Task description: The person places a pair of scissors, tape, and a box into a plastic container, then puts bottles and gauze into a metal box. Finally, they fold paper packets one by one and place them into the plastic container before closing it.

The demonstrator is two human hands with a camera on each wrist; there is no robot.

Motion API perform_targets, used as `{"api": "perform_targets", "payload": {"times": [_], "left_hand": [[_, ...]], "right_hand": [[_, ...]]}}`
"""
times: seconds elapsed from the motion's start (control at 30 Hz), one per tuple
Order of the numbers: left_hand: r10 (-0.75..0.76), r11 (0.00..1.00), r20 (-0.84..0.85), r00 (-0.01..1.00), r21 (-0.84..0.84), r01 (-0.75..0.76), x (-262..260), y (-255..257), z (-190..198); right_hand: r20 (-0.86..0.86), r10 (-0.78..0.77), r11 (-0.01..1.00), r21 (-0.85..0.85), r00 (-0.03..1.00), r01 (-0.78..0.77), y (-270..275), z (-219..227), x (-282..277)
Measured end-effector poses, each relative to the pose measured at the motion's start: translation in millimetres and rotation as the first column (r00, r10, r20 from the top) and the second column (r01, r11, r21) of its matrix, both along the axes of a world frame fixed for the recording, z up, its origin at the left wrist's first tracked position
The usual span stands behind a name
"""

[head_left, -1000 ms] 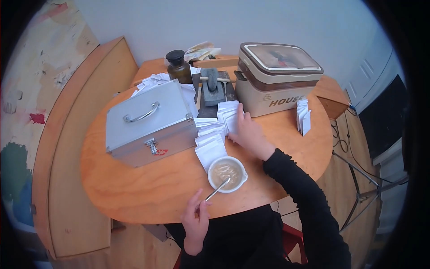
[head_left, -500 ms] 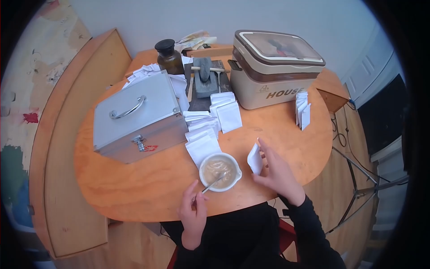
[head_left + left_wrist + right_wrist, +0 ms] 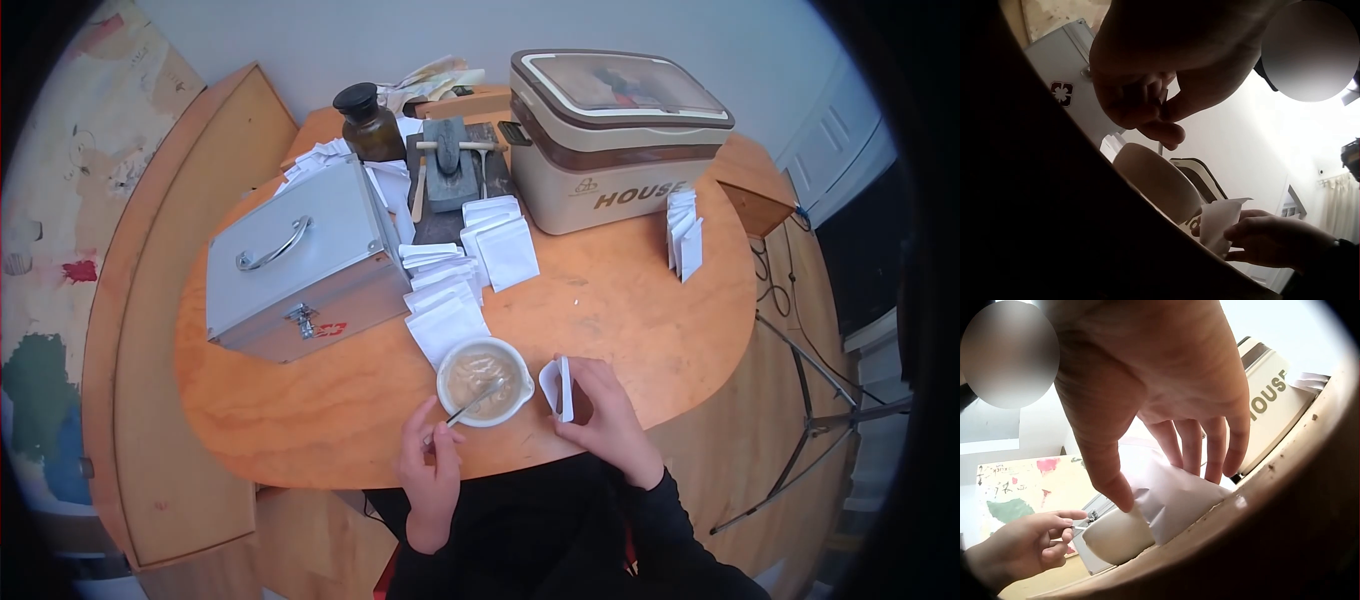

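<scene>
white paper bag [image 3: 558, 388] held beside bowl [image 3: 486, 380].

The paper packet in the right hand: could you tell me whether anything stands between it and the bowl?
Nothing visible does. The paper packet, held by the right hand, stands beside the bowl with only bare table between them.

White bowl [image 3: 485, 381] – beige powder; silver case [image 3: 296, 263] – red mark
</scene>
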State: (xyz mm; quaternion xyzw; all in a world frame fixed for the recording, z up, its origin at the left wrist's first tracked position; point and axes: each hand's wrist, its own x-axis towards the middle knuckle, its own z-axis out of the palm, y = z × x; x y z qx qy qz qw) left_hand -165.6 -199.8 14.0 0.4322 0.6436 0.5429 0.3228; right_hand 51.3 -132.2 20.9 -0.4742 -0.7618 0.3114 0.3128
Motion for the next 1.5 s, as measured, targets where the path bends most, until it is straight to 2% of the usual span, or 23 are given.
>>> {"api": "perform_targets", "payload": {"times": [0.27,0.47,0.67,0.87,0.97,1.07,1.17,1.23,1.33,1.4,1.47,1.5], "left_hand": [[0.014,1.000,-0.027,1.000,-0.018,-0.014,4,4,-4],[-0.063,0.997,-0.080,0.995,0.031,0.066,5,5,-13],[-0.067,0.996,0.093,0.993,-0.052,0.072,8,0,6],[-0.058,0.998,0.061,0.996,-0.022,0.059,3,-10,22],[-0.114,0.981,-0.061,0.992,0.151,0.122,5,-10,16],[-0.205,0.954,-0.363,0.909,0.135,0.269,4,-7,13],[-0.277,0.910,-0.492,0.825,0.141,0.390,0,-6,10],[-0.267,0.927,-0.438,0.859,0.127,0.353,-1,-9,9],[-0.210,0.955,-0.352,0.912,0.125,0.269,-4,-12,6],[-0.179,0.969,-0.303,0.936,0.111,0.221,-9,-12,6],[-0.166,0.978,-0.262,0.951,0.080,0.192,-15,-12,8],[-0.168,0.978,-0.255,0.952,0.075,0.193,-18,-12,5]], "right_hand": [[-0.020,-0.002,1.000,-0.016,1.000,0.001,-2,1,2],[-0.035,0.000,1.000,-0.014,0.999,0.000,-3,0,3],[-0.023,0.004,1.000,-0.010,1.000,-0.005,-3,0,0],[-0.020,0.007,1.000,0.028,1.000,-0.007,-5,1,-6],[-0.006,0.011,0.999,0.041,1.000,-0.011,-5,1,-7],[-0.001,0.011,0.999,0.035,1.000,-0.011,-7,2,-8],[0.008,-0.004,1.000,0.018,1.000,0.004,-8,0,-5],[0.017,-0.021,1.000,0.011,1.000,0.021,-7,3,0],[0.011,-0.119,0.990,0.074,0.993,0.118,4,8,29],[0.028,-0.305,0.937,0.187,0.952,0.295,20,7,64],[0.047,-0.406,0.873,0.317,0.913,0.371,46,18,102],[0.110,-0.456,0.858,0.316,0.883,0.404,61,21,123]]}}
